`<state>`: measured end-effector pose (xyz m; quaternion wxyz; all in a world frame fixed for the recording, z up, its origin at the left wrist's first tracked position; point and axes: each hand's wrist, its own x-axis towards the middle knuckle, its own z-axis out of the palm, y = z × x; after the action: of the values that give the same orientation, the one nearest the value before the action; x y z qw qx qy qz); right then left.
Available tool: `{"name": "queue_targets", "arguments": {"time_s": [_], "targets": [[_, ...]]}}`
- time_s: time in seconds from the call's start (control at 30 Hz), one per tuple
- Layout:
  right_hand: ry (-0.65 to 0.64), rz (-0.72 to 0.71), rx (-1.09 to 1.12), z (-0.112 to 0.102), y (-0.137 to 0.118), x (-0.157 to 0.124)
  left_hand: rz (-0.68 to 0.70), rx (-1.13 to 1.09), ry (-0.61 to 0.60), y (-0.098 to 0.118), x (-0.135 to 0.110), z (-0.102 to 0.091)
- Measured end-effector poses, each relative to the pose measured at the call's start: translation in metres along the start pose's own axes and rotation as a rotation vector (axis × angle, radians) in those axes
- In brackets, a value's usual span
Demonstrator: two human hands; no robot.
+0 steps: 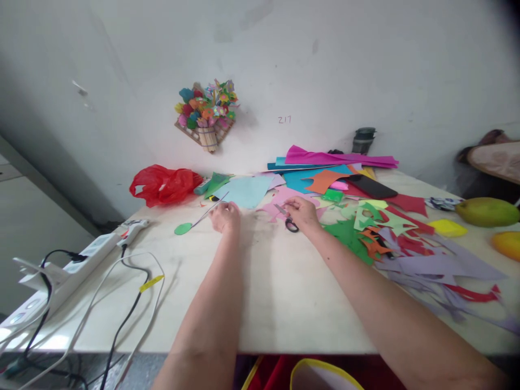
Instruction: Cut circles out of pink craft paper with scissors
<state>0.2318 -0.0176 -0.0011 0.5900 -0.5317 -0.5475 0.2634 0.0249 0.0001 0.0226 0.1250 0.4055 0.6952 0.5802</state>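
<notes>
My left hand [225, 216] is above the middle of the table with its fingers curled together. What they pinch, if anything, is too small to make out. Just left of it, a thin purple strip [200, 219] runs at a slant past the fingers, and a green paper disc [183, 228] lies at its lower end. A pair of small scissors [291, 225] with dark handles is in my right hand [301, 213], blades pointing left. Pink paper [273, 208] lies behind and under the blades.
Cut paper scraps [406, 265] cover the right side, with a black phone [372, 186] and a green-yellow fruit [487, 211] beyond. Blue sheets [244, 190] and a red plastic bag [164, 184] lie at the back. A power strip [87, 254] with cables occupies the left.
</notes>
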Motion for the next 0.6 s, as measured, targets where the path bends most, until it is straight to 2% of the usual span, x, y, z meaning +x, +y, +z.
{"name": "queue_targets", "arguments": {"time_s": [0.1, 0.17, 0.23, 0.3, 0.33, 0.37, 0.47, 0.53, 0.57, 0.6], "targets": [[-0.029, 0.028, -0.002, -0.001, -0.002, -0.001, 0.000, -0.042, 0.071, -0.009, 0.002, -0.003], [-0.061, 0.053, 0.022, -0.003, -0.005, -0.003, 0.025, -0.109, 0.176, -0.011, 0.002, -0.002], [-0.100, 0.067, 0.054, -0.004, -0.009, -0.004, 0.089, -0.127, 0.195, -0.008, 0.000, 0.002], [-0.137, 0.066, 0.084, -0.006, -0.011, -0.005, 0.188, -0.134, 0.125, -0.002, -0.005, 0.010], [-0.152, 0.059, 0.097, -0.007, -0.011, -0.006, 0.218, -0.164, 0.047, 0.002, -0.010, 0.015], [-0.165, 0.048, 0.110, -0.007, -0.011, -0.006, 0.189, -0.223, -0.039, 0.006, -0.015, 0.020], [-0.212, 0.015, 0.134, -0.008, -0.012, -0.007, 0.020, -0.442, -0.485, 0.013, -0.035, 0.036], [-0.240, 0.015, 0.120, -0.007, -0.013, -0.008, -0.108, -0.525, -0.713, 0.014, -0.045, 0.043], [-0.253, 0.024, 0.100, -0.007, -0.013, -0.008, -0.142, -0.559, -0.809, 0.014, -0.049, 0.045], [-0.262, 0.037, 0.078, -0.006, -0.014, -0.008, -0.148, -0.581, -0.849, 0.013, -0.051, 0.046]]}}
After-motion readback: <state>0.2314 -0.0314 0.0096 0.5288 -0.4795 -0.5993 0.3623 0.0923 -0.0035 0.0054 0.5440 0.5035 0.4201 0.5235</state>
